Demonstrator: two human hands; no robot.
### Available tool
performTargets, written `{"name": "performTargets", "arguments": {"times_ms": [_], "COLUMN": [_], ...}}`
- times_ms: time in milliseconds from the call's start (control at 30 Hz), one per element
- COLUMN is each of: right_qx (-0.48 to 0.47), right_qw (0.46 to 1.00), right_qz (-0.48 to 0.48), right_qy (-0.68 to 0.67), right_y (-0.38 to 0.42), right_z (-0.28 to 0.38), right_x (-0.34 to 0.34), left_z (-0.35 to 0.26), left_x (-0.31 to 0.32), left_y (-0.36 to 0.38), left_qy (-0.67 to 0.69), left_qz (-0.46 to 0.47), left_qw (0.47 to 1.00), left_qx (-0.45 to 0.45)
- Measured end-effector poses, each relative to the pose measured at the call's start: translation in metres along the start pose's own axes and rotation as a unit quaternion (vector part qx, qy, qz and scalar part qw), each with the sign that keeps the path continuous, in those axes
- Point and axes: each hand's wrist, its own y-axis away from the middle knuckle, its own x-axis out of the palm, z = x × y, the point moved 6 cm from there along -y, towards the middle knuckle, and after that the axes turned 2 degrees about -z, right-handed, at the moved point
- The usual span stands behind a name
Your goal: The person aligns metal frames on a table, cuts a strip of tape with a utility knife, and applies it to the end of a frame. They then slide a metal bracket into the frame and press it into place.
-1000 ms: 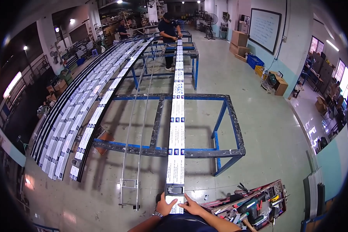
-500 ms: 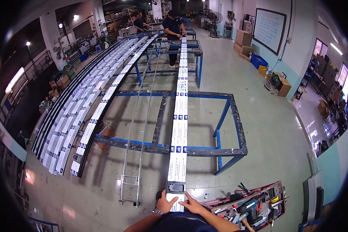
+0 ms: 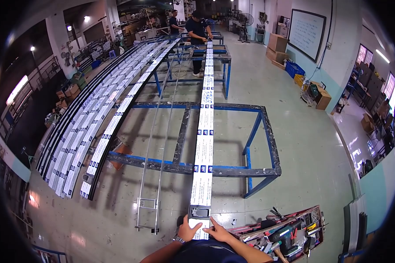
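Note:
A long profile covered in white printed film [image 3: 203,151] runs away from me across blue and black metal frames. Its near end lies between my two hands. My left hand [image 3: 188,229] grips the left edge, thumb on the top face. On the right edge my right hand [image 3: 217,231] holds it the same way, thumb on top. Just beyond my fingers a dark rectangular fitting [image 3: 200,212] sits in the profile. At the far end a person [image 3: 197,31] has both hands at the profile.
More film-covered profiles [image 3: 105,142] lie side by side at left. Thin metal rods [image 3: 162,144] stand between them and my profile. A toolbox [image 3: 322,225] full of tools is at lower right. The near frame's corner [image 3: 274,171] juts out right. Another person [image 3: 174,25] stands far back.
The person farther back has moved right and stands more upright. The hands of the person at the far end have shifted slightly. My hands and the profile look the same.

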Motion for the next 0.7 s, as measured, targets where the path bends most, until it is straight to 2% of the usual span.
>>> {"name": "performTargets", "arguments": {"times_ms": [700], "right_qx": [0.006], "right_qw": [1.0], "right_qz": [-0.002], "right_qy": [0.0], "right_y": [0.0048], "right_z": [0.0103], "right_x": [-0.0024], "left_z": [-0.0069], "left_x": [-0.0019], "left_y": [0.0018], "left_qy": [-0.005], "left_qz": [0.01], "left_qw": [1.0], "left_qx": [-0.01]}}
